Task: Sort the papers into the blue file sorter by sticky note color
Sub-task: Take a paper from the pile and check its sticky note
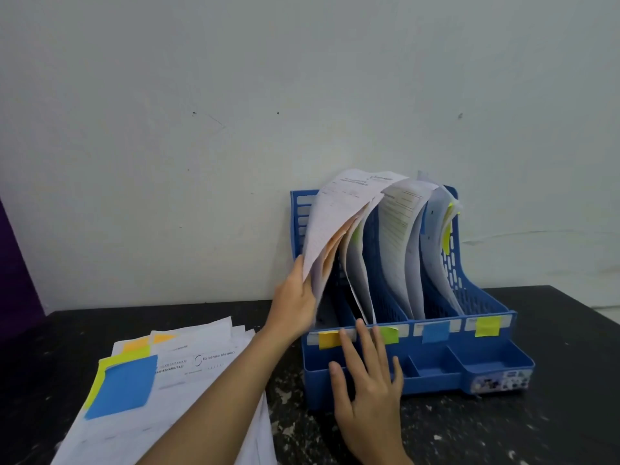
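The blue file sorter (483,367) stands against the wall with papers leaning in its slots. Its front rail carries orange (328,339), green (390,334), blue (435,331) and yellow-green (488,325) sticky notes. My left hand (295,305) grips the lower edge of a sheaf of papers (339,223) that curves over the leftmost, orange-marked slot. With straight fingers my right hand (365,374) rests on the sorter's front rail and tray. A stack of papers (188,370) lies at the left, topped by a large blue sticky note (122,385) with yellow and orange notes beneath.
The dark speckled table (503,431) runs to a white wall (235,95) right behind the sorter. A purple surface (13,270) shows at the far left. The sorter's front has small open compartments (483,359).
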Action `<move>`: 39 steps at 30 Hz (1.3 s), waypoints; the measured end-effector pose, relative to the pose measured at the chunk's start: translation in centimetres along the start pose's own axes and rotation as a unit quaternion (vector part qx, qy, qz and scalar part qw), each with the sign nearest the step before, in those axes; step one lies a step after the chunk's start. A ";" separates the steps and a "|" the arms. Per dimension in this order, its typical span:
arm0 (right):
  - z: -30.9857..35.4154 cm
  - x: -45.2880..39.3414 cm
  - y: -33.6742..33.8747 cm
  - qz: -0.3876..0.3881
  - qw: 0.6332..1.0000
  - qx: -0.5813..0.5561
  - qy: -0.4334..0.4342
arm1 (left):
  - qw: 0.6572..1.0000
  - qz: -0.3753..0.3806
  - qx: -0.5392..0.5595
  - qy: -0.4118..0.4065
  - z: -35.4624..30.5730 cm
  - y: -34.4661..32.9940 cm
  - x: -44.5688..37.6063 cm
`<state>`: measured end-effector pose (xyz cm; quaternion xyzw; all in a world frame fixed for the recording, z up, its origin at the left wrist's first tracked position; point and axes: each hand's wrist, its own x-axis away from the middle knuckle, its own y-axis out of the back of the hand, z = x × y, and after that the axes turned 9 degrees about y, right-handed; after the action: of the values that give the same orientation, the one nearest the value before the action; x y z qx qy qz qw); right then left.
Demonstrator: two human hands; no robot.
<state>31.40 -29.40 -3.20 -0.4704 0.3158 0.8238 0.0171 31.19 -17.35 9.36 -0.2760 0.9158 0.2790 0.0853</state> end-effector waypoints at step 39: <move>4.5 -10.4 1.7 0.149 0.969 -0.189 0.054 | 0.989 -0.149 0.016 0.004 -4.1 4.5 -1.4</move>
<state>33.16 -25.60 7.43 -0.4561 0.2212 0.8354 -0.2125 29.87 -15.83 15.31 -0.4085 0.8694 0.2474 0.1270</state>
